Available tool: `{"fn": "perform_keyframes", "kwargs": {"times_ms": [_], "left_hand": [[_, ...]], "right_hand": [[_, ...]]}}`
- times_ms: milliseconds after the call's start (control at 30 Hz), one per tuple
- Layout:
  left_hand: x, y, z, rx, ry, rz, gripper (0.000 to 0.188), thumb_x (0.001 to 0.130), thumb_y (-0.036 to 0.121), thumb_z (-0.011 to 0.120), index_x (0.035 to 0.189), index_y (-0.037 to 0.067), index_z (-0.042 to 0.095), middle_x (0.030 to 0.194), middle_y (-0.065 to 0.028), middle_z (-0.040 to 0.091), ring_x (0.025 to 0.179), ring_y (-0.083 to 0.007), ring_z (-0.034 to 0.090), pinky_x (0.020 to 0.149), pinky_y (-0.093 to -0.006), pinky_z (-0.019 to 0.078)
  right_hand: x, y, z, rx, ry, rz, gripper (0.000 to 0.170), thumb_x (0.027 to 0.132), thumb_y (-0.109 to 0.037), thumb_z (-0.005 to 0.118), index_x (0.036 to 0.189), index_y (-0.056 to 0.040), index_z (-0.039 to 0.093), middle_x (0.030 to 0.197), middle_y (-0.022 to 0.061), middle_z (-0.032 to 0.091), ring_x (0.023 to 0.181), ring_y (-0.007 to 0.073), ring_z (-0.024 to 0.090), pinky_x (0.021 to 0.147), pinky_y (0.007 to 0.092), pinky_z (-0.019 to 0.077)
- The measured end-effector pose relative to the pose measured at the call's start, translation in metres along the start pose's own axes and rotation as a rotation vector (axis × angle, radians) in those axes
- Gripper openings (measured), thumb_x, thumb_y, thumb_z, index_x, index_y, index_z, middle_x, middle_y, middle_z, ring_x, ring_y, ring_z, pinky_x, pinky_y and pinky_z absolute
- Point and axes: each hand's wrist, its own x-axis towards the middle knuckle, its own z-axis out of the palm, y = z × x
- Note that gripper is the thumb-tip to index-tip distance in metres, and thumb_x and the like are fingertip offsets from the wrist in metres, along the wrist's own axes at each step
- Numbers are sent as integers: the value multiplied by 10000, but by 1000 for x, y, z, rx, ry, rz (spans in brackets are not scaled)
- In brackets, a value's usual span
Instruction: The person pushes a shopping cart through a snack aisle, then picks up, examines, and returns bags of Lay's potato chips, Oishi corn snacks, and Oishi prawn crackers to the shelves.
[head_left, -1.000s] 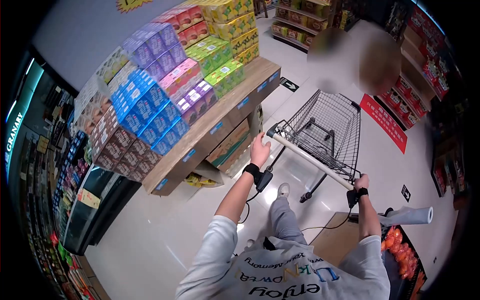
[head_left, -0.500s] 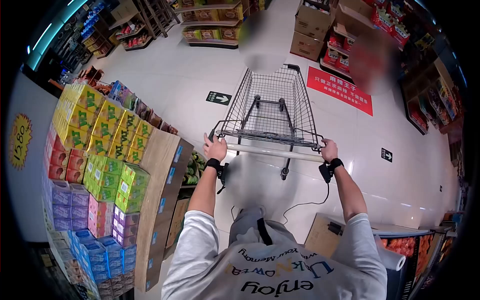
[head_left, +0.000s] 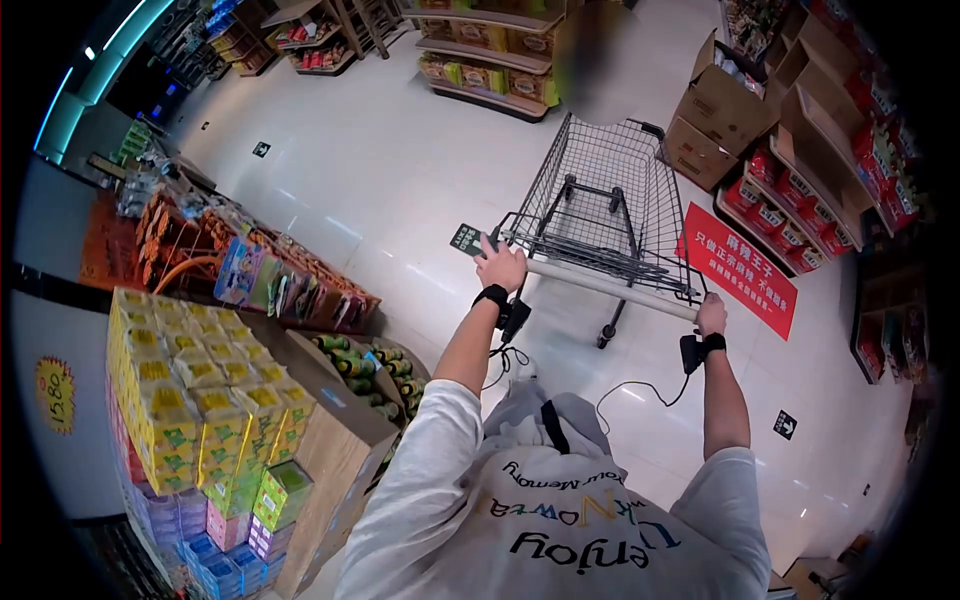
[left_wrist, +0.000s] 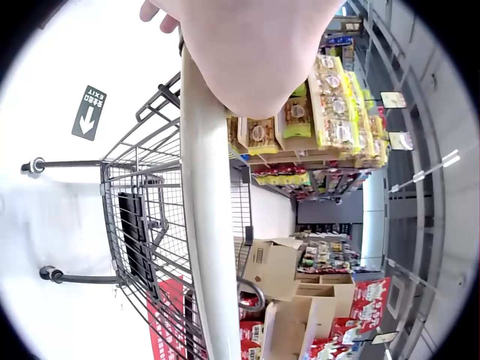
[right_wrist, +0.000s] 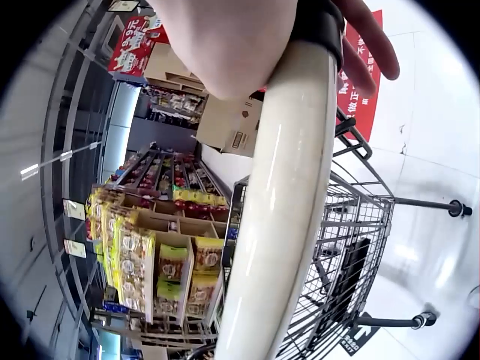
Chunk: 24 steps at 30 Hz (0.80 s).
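An upright shopping cart (head_left: 600, 205) stands ahead, its wire basket showing nothing inside. My left hand (head_left: 500, 268) grips the left end of the pale handle bar (head_left: 610, 288). In the left wrist view, the palm (left_wrist: 251, 49) lies over the bar (left_wrist: 210, 202), with fingertips showing on its far side. The right hand (head_left: 711, 315) holds the bar's right end. From the right wrist, the hand (right_wrist: 225, 41) lies against the bar (right_wrist: 281, 202), fingers reaching round beyond it; part of that grip is hidden.
Stacked yellow drink packs (head_left: 165, 400) and a wooden display stand (head_left: 335, 465) are at left, near green-topped bottles (head_left: 350, 362). Snack shelves (head_left: 490, 60) stand ahead. Cardboard boxes (head_left: 700, 150) and red-packaged goods (head_left: 770, 215) line the right. A blurred figure (head_left: 600, 60) is beyond the cart.
The view has swung and moved forward. The drink stacks have shifted to the lower left, and more aisle and an orange display show at left. Both hands remain at the handle.
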Motion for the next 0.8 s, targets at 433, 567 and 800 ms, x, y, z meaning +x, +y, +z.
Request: {"fn": "perform_keyframes", "kwargs": {"times_ms": [433, 567, 800], "left_hand": [[379, 186, 27, -54, -246, 233, 694, 683, 600, 684, 1186, 134, 579, 1469, -236, 78, 1361, -415, 65, 1084, -466, 151], [465, 264, 41, 1, -207, 296, 574, 742, 560, 652, 1084, 101, 610, 1274, -175, 501, 1398, -316, 7, 1090, -533, 70], [639, 375, 88, -44, -180, 416, 578, 719, 579, 659, 1018, 86, 625, 1351, -346, 322, 1400, -325, -39, 1081, -558, -19]], "right_hand": [[328, -263, 23, -242, 112, -520, 185, 756, -47, 561, 919, -69, 646, 1004, 147, 608, 955, 335, 584, 790, 430, 494], [410, -333, 13, -225, 129, -322, 211, 780, -111, 521, 941, -17, 621, 947, 182, 634, 907, 375, 606, 760, 453, 490], [587, -409, 25, -258, 211, -465, 85, 705, -49, 570, 767, -52, 629, 1062, 117, 577, 1089, 304, 496, 857, 411, 437]]}}
